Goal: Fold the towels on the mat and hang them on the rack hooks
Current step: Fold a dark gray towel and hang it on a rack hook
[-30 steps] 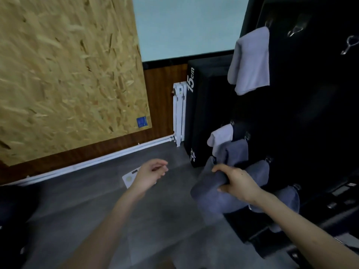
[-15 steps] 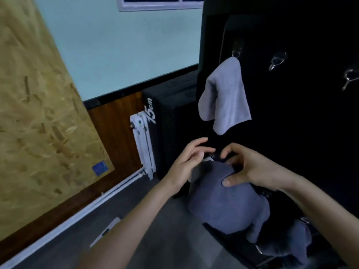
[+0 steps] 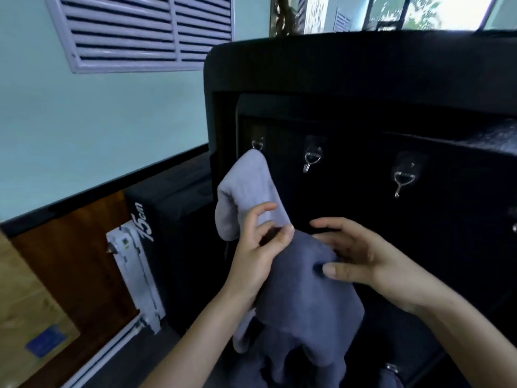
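Observation:
A dark blue-grey towel hangs bunched between both my hands in front of the black rack. My left hand pinches its top edge with thumb and fingers. My right hand grips the towel's upper right part, thumb pressed into the cloth. A light grey towel hangs from the leftmost hook, just behind my left hand. Two bare metal hooks, one in the middle and one to the right, stick out of the rack above my hands.
A black foam box marked 75cm stands left of the rack, with a white radiator beside it against the wood-panelled wall. A louvred vent is high on the pale wall. More dark cloth shows at the bottom.
The view tilted up along the rack. Both hands lifted the dark towel from the lower rack to just under the upper hooks, and my left hand took hold of its top edge.

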